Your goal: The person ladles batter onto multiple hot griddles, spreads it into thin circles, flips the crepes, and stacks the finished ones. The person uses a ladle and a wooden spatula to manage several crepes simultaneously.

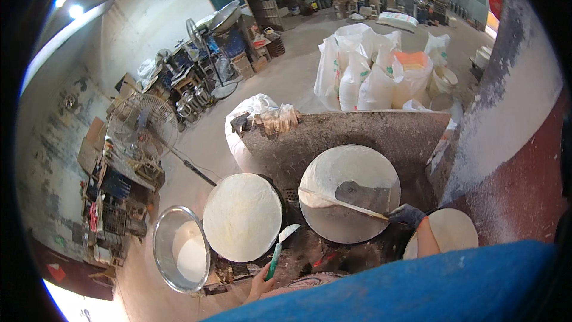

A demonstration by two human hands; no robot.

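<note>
Near the lower edge, my left hand [260,283] is wrapped round the green handle of a tool [274,261] whose head is pale and coated in batter. It is held upright between two round griddles. A dark glove or cloth covers my right hand [407,215], which grips a long thin spreader [342,203] lying across the right griddle [357,235]. Pale batter [333,170] coats much of that griddle, while a grey patch shows through at its right. The left griddle [243,217] bears a full pale round layer. Below my right forearm is another pale round sheet [456,232].
A large metal bowl [159,262] of white batter stands at the left. A dark low partition [357,128] rises behind the griddles, with several white sacks [351,77] beyond. A standing fan [143,125] is further left, and a stained wall [512,143] bounds the right.
</note>
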